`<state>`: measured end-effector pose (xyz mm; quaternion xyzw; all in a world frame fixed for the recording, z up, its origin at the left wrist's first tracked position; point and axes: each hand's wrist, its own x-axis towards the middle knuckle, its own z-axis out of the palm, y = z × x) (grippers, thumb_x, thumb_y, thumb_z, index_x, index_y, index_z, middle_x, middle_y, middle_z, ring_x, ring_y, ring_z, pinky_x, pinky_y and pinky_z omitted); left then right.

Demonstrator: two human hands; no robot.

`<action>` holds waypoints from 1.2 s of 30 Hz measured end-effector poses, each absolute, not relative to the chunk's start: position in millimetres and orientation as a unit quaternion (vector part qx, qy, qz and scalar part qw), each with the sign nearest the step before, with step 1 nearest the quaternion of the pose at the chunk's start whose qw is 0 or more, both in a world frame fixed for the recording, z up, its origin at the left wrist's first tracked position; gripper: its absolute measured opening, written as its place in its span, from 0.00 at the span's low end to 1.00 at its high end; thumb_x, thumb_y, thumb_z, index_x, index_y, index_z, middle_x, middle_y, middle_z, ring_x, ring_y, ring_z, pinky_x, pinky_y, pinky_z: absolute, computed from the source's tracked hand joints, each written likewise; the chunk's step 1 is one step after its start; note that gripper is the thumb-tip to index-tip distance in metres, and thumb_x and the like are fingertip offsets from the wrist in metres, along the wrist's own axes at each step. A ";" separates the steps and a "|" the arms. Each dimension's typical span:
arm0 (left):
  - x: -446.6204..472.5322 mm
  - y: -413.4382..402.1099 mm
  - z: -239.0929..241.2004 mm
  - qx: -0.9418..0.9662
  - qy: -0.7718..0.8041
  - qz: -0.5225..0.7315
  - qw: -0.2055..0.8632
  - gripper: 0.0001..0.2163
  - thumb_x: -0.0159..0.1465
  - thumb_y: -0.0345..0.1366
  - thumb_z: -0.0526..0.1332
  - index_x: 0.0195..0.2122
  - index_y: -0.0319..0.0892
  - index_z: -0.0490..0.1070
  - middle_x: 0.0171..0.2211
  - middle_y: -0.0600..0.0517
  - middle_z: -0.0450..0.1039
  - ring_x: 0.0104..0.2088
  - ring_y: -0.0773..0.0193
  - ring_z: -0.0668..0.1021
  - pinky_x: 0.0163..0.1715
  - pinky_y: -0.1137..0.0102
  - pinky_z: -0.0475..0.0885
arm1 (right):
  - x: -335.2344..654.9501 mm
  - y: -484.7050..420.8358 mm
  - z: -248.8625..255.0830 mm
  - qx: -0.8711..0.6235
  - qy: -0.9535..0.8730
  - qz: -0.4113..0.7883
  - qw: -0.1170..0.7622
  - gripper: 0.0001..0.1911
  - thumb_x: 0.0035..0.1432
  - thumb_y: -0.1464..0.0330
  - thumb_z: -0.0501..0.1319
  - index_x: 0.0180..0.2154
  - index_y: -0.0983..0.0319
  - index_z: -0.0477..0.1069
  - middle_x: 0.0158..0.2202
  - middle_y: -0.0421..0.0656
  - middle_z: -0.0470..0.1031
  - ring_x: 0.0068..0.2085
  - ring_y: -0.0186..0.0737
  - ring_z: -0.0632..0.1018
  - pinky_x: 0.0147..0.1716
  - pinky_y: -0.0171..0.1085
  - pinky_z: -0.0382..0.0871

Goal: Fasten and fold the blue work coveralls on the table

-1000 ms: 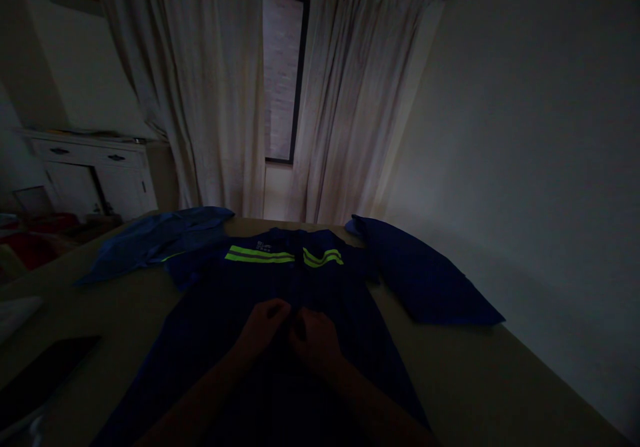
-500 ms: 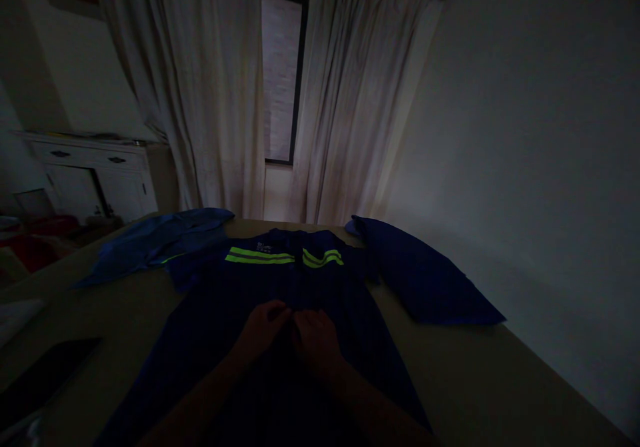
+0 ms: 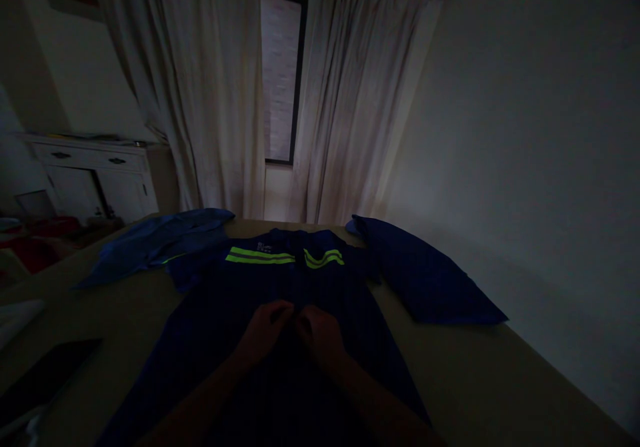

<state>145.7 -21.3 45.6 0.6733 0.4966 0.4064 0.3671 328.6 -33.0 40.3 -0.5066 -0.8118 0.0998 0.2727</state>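
A dark blue work shirt [image 3: 230,293] with lime-yellow and grey chest bands lies spread face up, its collar at the far end. Over the middle of its front, my left hand [image 3: 266,327] is closed in a pinch on the shirt's front edge. Close beside it, my right hand [image 3: 320,332] is curled with thumb and fingers together at the same front opening. A narrow gap separates the two hands. In the dim light I cannot make out any button between the fingertips.
A lighter blue garment [image 3: 155,240] lies at the far left, and a folded dark blue garment [image 3: 430,277] at the right by the wall. On the table [image 3: 480,380], a black flat object [image 3: 47,373] rests at the near left. Curtains [image 3: 215,87] and a white cabinet [image 3: 100,173] stand behind.
My right hand has turned and drawn slightly to the right, its fingers curling more. The left hand stays nearly in place. The shirt lies as before.
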 end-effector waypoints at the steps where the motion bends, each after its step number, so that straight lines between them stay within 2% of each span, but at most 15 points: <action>1: 143.1 -19.7 44.8 0.677 0.483 0.405 0.381 0.18 0.65 0.50 0.56 0.41 0.44 0.80 0.42 0.49 0.82 0.45 0.54 0.81 0.48 0.64 0.72 | 329.6 -32.7 40.5 -0.514 -0.803 0.110 0.281 0.07 0.67 0.64 0.61 0.36 0.59 0.72 0.34 0.40 0.77 0.35 0.37 0.78 0.36 0.33 0.66; 4: 135.1 -15.6 39.6 0.693 0.442 0.380 0.424 0.18 0.62 0.48 0.60 0.47 0.43 0.79 0.46 0.47 0.82 0.48 0.53 0.80 0.52 0.62 0.72 | 332.1 -32.7 43.1 -0.506 -0.788 0.135 0.323 0.03 0.65 0.68 0.62 0.40 0.59 0.71 0.37 0.40 0.75 0.37 0.37 0.77 0.39 0.33 0.68; 7: 130.9 -15.9 34.8 0.725 0.457 0.345 0.383 0.20 0.59 0.45 0.65 0.50 0.43 0.77 0.49 0.46 0.80 0.50 0.52 0.79 0.54 0.61 0.70 | 333.4 -34.8 46.1 -0.429 -0.821 0.148 0.347 0.17 0.60 0.75 0.60 0.52 0.58 0.69 0.47 0.43 0.72 0.47 0.37 0.75 0.48 0.34 0.69; 9: 130.2 -18.3 34.7 0.739 0.487 0.326 0.333 0.20 0.59 0.45 0.66 0.50 0.44 0.77 0.49 0.46 0.79 0.50 0.52 0.78 0.54 0.60 0.69 | 334.3 -36.8 47.4 -0.382 -0.851 0.151 0.328 0.22 0.59 0.77 0.59 0.55 0.57 0.68 0.52 0.44 0.69 0.51 0.38 0.74 0.52 0.35 0.68; 13: 126.4 -22.0 39.6 0.774 0.499 0.285 0.265 0.19 0.63 0.49 0.63 0.52 0.45 0.76 0.51 0.45 0.78 0.52 0.50 0.76 0.55 0.58 0.68 | 338.3 -38.2 50.1 -0.409 -0.850 0.127 0.307 0.14 0.64 0.76 0.56 0.47 0.56 0.73 0.54 0.44 0.67 0.48 0.37 0.75 0.50 0.36 0.70; 16: 120.1 -22.8 40.0 0.820 0.460 0.255 0.225 0.22 0.66 0.47 0.60 0.59 0.47 0.72 0.58 0.45 0.74 0.57 0.50 0.73 0.59 0.56 0.64 | 343.1 -36.8 53.9 -0.445 -0.804 0.121 0.376 0.14 0.67 0.76 0.52 0.45 0.57 0.73 0.50 0.45 0.68 0.46 0.37 0.75 0.48 0.36 0.70; 20: 117.3 -26.3 41.4 0.857 0.430 0.224 0.174 0.27 0.64 0.40 0.62 0.66 0.51 0.65 0.65 0.46 0.67 0.63 0.48 0.67 0.63 0.51 0.56 | 345.8 -35.8 56.7 -0.456 -0.758 0.134 0.446 0.15 0.65 0.77 0.52 0.46 0.58 0.72 0.46 0.45 0.68 0.47 0.40 0.75 0.51 0.39 0.70; 22: 120.4 -30.3 48.9 0.855 0.421 0.239 0.185 0.21 0.66 0.40 0.60 0.61 0.52 0.70 0.63 0.47 0.69 0.62 0.49 0.68 0.63 0.52 0.57 | 345.5 -35.3 56.2 -0.457 -0.757 0.141 0.445 0.14 0.65 0.77 0.52 0.45 0.58 0.72 0.45 0.45 0.68 0.47 0.40 0.75 0.50 0.39 0.70; 24: 124.9 -35.2 60.2 0.842 0.408 0.257 0.243 0.14 0.70 0.43 0.55 0.50 0.48 0.77 0.54 0.48 0.75 0.55 0.54 0.72 0.58 0.58 0.63 | 345.8 -35.2 56.4 -0.461 -0.755 0.135 0.447 0.13 0.64 0.76 0.53 0.45 0.58 0.72 0.45 0.45 0.68 0.47 0.41 0.75 0.49 0.40 0.70; 26: 128.7 -39.5 70.2 0.818 0.404 0.251 0.323 0.18 0.71 0.48 0.52 0.40 0.45 0.78 0.41 0.51 0.77 0.44 0.59 0.75 0.48 0.65 0.68 | 347.3 -37.6 59.6 -0.456 -0.757 0.114 0.454 0.11 0.63 0.74 0.55 0.46 0.58 0.71 0.45 0.46 0.70 0.47 0.42 0.75 0.48 0.40 0.71; 29: 130.9 -41.3 74.0 0.786 0.405 0.211 0.416 0.20 0.67 0.54 0.56 0.35 0.42 0.76 0.31 0.55 0.74 0.33 0.63 0.73 0.35 0.71 0.67 | 349.7 -49.6 69.9 -0.392 -0.811 0.080 0.428 0.09 0.65 0.69 0.57 0.47 0.58 0.70 0.44 0.47 0.73 0.47 0.44 0.75 0.49 0.42 0.70; 32: 129.5 -37.0 65.6 0.750 0.414 0.210 0.471 0.20 0.64 0.54 0.59 0.33 0.41 0.76 0.30 0.54 0.74 0.33 0.61 0.73 0.34 0.71 0.68 | 346.5 -67.6 76.9 -0.289 -0.895 0.073 0.333 0.09 0.68 0.63 0.57 0.48 0.56 0.71 0.46 0.45 0.77 0.50 0.42 0.76 0.52 0.42 0.69; 36: 125.9 -30.9 54.6 0.706 0.459 0.258 0.475 0.16 0.58 0.51 0.63 0.34 0.43 0.76 0.31 0.53 0.76 0.37 0.59 0.75 0.37 0.70 0.70 | 334.2 -81.0 68.9 -0.225 -0.945 0.032 0.234 0.12 0.70 0.59 0.56 0.49 0.55 0.72 0.46 0.43 0.79 0.48 0.40 0.77 0.51 0.39 0.68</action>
